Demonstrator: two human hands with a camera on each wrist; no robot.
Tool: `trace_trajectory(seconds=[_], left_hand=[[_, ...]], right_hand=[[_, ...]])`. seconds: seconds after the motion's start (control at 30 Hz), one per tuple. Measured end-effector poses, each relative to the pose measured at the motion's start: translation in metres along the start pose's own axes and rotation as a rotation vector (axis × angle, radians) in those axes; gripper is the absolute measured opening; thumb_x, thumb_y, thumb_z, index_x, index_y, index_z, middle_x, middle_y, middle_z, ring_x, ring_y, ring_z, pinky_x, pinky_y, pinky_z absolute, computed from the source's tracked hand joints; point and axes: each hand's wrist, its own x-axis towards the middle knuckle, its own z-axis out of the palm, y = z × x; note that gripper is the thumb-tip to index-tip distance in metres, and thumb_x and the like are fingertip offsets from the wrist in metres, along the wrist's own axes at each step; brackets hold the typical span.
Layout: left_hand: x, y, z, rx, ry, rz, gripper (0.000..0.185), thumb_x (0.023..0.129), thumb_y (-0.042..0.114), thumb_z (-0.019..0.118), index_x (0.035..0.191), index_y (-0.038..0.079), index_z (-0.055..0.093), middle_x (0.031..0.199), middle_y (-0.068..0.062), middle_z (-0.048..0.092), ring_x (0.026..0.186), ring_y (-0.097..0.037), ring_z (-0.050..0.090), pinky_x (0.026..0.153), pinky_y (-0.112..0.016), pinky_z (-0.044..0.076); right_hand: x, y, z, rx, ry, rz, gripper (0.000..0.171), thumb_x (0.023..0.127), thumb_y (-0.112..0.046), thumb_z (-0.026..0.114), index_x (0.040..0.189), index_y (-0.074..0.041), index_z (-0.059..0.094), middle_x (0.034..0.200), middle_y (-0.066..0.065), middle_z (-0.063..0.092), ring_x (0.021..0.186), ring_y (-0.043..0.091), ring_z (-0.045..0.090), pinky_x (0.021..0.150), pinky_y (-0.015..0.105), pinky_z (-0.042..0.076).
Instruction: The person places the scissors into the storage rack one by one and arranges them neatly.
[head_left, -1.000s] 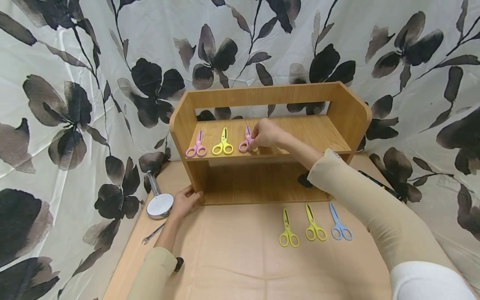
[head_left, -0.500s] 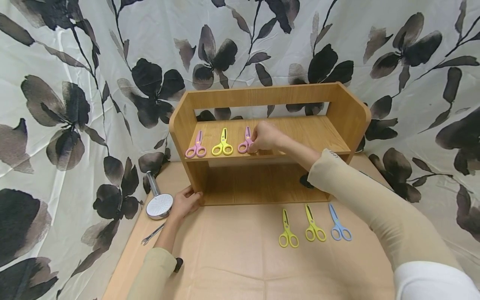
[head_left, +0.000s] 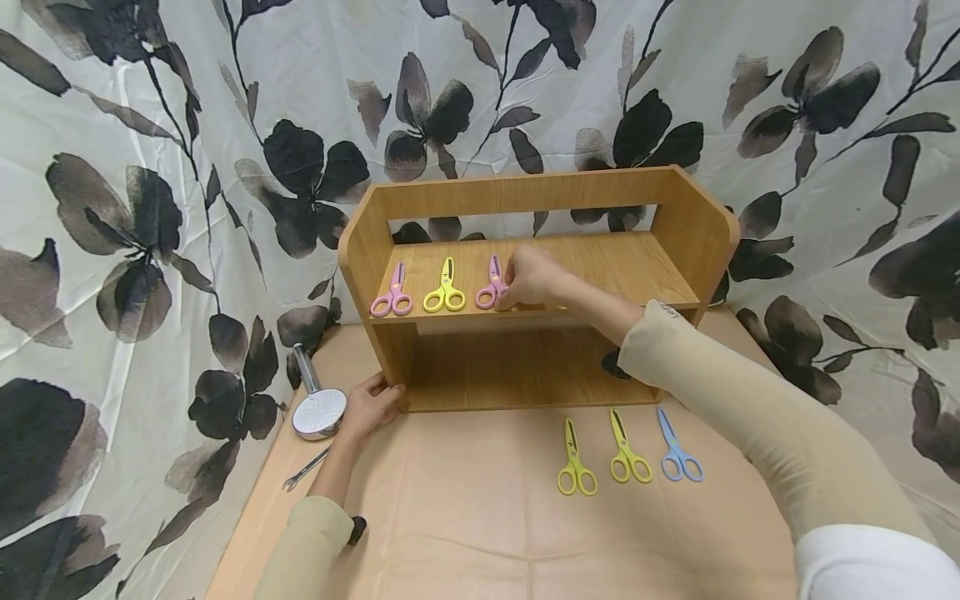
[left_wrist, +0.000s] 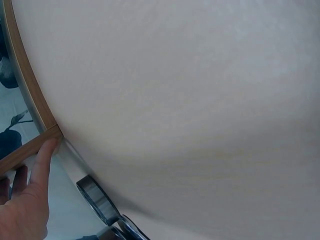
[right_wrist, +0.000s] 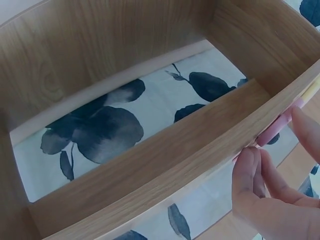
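Note:
A wooden shelf unit (head_left: 697,229) stands on the table. On its upper board lie pink scissors (head_left: 392,294), yellow scissors (head_left: 446,288) and a second pink pair (head_left: 491,284). My right hand (head_left: 528,279) pinches that second pink pair at its handle. In the right wrist view the fingers (right_wrist: 250,175) meet beside the pink handle (right_wrist: 274,129) behind the shelf's rail (right_wrist: 150,165). My left hand (head_left: 371,404) rests with straight fingers against the shelf's lower left corner (left_wrist: 50,132); that hand (left_wrist: 27,205) holds nothing.
In front of the shelf lie two yellow scissors (head_left: 576,463) (head_left: 628,459) and a blue pair (head_left: 678,457). A chrome shower head (head_left: 318,408) and a small wrench (head_left: 303,471) lie at the left. Floral cloth hangs all around.
My right hand and the pink scissors have sunk slightly onto the upper board. The left hand has stayed at the shelf's corner.

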Motion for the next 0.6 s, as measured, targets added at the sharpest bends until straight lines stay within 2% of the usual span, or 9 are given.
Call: trace_trajectory(seconds=[0.1,0.17,0.2,0.27,0.33,0.37,0.47,0.6], left_hand=[[-0.001,0.000,0.001,-0.001,0.005,-0.003,0.063,0.101,0.013,0.064,0.159,0.007,0.041,0.157,-0.027,0.048,0.136,-0.040,0.053,0.105,-0.057,0.052],[-0.002,0.000,0.001,0.003,0.006,-0.003,0.063,0.101,0.012,0.063,0.159,0.006,0.041,0.156,-0.027,0.048,0.135,-0.040,0.053,0.105,-0.057,0.052],[-0.002,-0.001,0.001,0.005,0.006,-0.004,0.063,0.101,0.012,0.063,0.159,0.006,0.041,0.156,-0.027,0.048,0.136,-0.040,0.053,0.105,-0.057,0.053],[-0.002,0.000,0.001,0.010,0.008,-0.006,0.062,0.101,0.013,0.064,0.159,0.006,0.041,0.156,-0.027,0.049,0.136,-0.039,0.053,0.105,-0.056,0.053],[-0.002,0.000,0.001,0.010,0.007,-0.008,0.062,0.101,0.013,0.063,0.159,0.007,0.041,0.156,-0.026,0.048,0.136,-0.039,0.052,0.106,-0.056,0.052],[-0.001,0.001,0.001,0.007,0.007,-0.008,0.062,0.101,0.013,0.063,0.159,0.007,0.041,0.156,-0.026,0.048,0.136,-0.038,0.052,0.106,-0.056,0.052],[0.000,0.002,0.000,0.007,0.007,-0.009,0.061,0.101,0.014,0.064,0.159,0.007,0.043,0.156,-0.026,0.049,0.136,-0.037,0.052,0.106,-0.056,0.052],[-0.001,0.002,0.001,0.027,0.010,-0.002,0.060,0.101,0.014,0.064,0.157,0.006,0.044,0.154,-0.026,0.051,0.134,-0.034,0.054,0.105,-0.056,0.053]], right_hand=[[-0.006,0.002,0.000,0.011,0.012,-0.023,0.040,0.081,-0.020,0.090,0.070,-0.006,0.053,0.059,-0.004,0.040,0.060,0.011,0.036,0.054,0.026,0.025],[-0.013,0.005,0.000,0.020,0.021,-0.053,0.033,0.082,-0.019,0.088,0.079,-0.001,0.061,0.066,0.000,0.049,0.064,0.014,0.043,0.058,0.026,0.035],[-0.018,0.006,0.000,0.025,0.028,-0.070,0.032,0.083,-0.019,0.088,0.087,0.003,0.065,0.074,0.004,0.056,0.070,0.016,0.049,0.064,0.028,0.043],[-0.029,0.009,0.001,0.036,0.038,-0.105,0.042,0.083,-0.019,0.087,0.110,0.009,0.068,0.096,0.014,0.068,0.089,0.024,0.061,0.083,0.036,0.054],[-0.042,0.013,0.003,0.061,0.048,-0.121,0.058,0.084,-0.019,0.086,0.128,0.010,0.063,0.121,0.022,0.068,0.111,0.031,0.062,0.101,0.046,0.053],[-0.049,0.015,0.004,0.078,0.055,-0.123,0.061,0.084,-0.020,0.086,0.132,0.010,0.061,0.128,0.024,0.067,0.117,0.034,0.062,0.105,0.048,0.052],[-0.070,0.024,0.010,0.148,0.079,-0.125,0.064,0.086,-0.019,0.085,0.138,0.007,0.058,0.137,0.024,0.062,0.126,0.038,0.059,0.109,0.051,0.050],[-0.097,0.043,0.021,0.253,0.125,-0.107,0.065,0.089,-0.019,0.083,0.143,0.003,0.055,0.141,0.020,0.058,0.131,0.037,0.055,0.113,0.051,0.048]])
